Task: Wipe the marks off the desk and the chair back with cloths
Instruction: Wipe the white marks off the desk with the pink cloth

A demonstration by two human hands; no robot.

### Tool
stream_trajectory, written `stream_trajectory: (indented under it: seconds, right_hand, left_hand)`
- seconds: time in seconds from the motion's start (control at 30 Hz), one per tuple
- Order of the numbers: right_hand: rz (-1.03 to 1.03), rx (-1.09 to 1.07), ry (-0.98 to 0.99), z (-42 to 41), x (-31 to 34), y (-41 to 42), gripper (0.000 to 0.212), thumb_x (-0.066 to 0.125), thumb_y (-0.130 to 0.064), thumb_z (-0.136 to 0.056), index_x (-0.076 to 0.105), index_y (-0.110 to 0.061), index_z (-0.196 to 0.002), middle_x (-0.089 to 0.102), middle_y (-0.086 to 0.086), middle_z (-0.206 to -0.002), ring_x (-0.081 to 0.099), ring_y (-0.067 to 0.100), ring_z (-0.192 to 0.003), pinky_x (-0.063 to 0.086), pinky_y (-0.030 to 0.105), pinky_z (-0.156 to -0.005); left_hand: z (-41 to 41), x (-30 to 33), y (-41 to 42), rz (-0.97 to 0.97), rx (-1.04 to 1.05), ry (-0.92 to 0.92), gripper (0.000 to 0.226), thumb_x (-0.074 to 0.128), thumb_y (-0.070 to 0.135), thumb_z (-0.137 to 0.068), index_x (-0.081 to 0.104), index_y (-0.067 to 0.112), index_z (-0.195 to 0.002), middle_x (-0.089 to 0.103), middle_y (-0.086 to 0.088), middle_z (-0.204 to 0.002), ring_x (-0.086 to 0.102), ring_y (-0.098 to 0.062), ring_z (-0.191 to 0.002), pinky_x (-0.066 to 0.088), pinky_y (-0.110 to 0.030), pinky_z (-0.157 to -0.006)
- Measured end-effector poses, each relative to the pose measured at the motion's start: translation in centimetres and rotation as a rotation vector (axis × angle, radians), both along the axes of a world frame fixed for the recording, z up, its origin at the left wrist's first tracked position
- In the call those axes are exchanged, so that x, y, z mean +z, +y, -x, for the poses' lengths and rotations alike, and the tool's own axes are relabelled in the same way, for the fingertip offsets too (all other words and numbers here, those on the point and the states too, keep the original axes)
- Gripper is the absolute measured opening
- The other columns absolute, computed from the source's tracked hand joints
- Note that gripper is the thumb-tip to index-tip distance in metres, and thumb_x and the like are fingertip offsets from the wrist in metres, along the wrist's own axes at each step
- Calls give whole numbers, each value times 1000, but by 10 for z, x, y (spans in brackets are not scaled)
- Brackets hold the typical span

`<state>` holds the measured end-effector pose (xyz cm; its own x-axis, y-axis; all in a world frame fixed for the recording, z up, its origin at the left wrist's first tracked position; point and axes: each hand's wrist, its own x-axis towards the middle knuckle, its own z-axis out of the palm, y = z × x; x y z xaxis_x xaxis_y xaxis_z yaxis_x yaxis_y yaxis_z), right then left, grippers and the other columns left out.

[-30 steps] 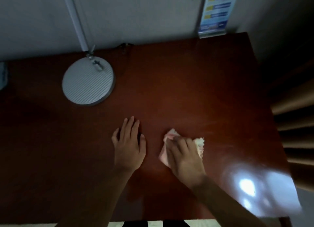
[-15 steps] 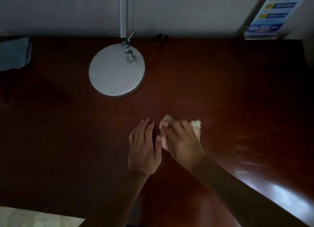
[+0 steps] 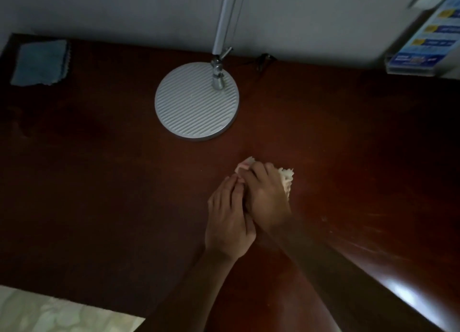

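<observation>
1. A person's right hand pressed a crumpled pale cloth onto the dark reddish-brown desk, fingers curled over the wad; pink-tinged and white edges of the fabric stuck out beyond the fingertips and along the hand's right side.

2. The left hand lay flat on the desk just beside the right, fingers straight and close together, holding nothing. Its thumb side touched the right hand, and its fingertips reached the near corner of the cloth.

3. Both forearms entered from the bottom edge of the head view, the right one crossing in from the lower right.

4. The cloth sat near the middle of the desk, a little in front and to the right of a round, ribbed, silver lamp base. The lamp's pole rose from the back of that base toward the top edge.

5. A second cloth, blue, lay flat at the desk's far left corner, well apart from the hands.

6. A blue leaflet holder stood against the pale wall at the far right, and a dark cable showed at the desk's back edge behind the lamp.

7. Bright glare marked the polished surface at lower right; light patterned floor showed at lower left.
</observation>
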<state>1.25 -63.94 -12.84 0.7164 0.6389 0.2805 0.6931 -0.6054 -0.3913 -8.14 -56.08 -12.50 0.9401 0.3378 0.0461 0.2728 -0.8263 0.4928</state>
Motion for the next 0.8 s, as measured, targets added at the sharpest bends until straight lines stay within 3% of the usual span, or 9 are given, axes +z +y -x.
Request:
stream_trajectory:
  seconds: [0.1, 0.2, 0.3, 0.4, 0.57, 0.73, 0.8]
  right_hand:
    - [37, 17, -20, -27, -1, 8, 23, 69, -11, -83, 71, -8, -106, 62, 9, -99, 53, 30, -83, 49, 43, -74]
    - [30, -154, 13, -32, 3, 31, 21, 67, -16, -85, 71, -9, -104, 62, 10, -99, 55, 31, -84, 49, 45, -77]
    - [-1, -16, -15, 16, 8, 43, 24, 57, -19, -85, 71, -6, -99, 64, 9, -97, 51, 25, -84, 45, 40, -75]
    - [-25, 74, -25, 38, 13, 33, 23, 65, -23, -85, 72, -6, -100, 67, 7, -99, 51, 22, -85, 46, 37, -77]
    - [-41, -297, -39, -9, 16, 75, 27, 51, -21, -84, 72, -5, -90, 66, 14, -91, 58, 35, -75, 48, 40, -72]
    - [-15, -66, -48, 70, 7, 119, 18, 62, -21, -85, 73, -9, -94, 66, 7, -93, 56, 27, -76, 48, 39, -74]
    - [-12, -52, -49, 61, 13, 109, 26, 56, -26, -88, 74, -9, -95, 67, 8, -93, 56, 26, -77, 47, 38, -74]
  left_hand:
    - [1, 6, -2, 70, 40, 3, 59, 50, 22, -85, 43, 14, -142, 43, -8, -149, 36, -22, -141, 30, -38, -116]
    - [3, 14, 4, 152, 110, -17, 58, 57, 20, -83, 45, 19, -140, 45, -4, -147, 35, -19, -140, 31, -40, -113]
    - [23, 16, 37, 130, 115, -20, 58, 59, 20, -81, 47, 22, -137, 48, -3, -145, 38, -18, -139, 29, -39, -110]
    - [57, 9, 79, 36, 144, 37, 49, 54, 30, -84, 50, 20, -132, 49, -6, -144, 42, -22, -137, 32, -44, -107]
    - [80, 8, 126, -57, 137, 72, 48, 47, 33, -88, 53, 16, -132, 47, -7, -146, 39, -23, -139, 32, -49, -107]
    - [85, 1, 182, -136, 157, 75, 49, 45, 34, -89, 56, 13, -131, 49, -8, -146, 38, -23, -140, 26, -48, -108]
    - [87, 2, 201, -150, 157, 55, 48, 44, 34, -90, 56, 12, -131, 49, -9, -146, 37, -23, -140, 25, -47, -109]
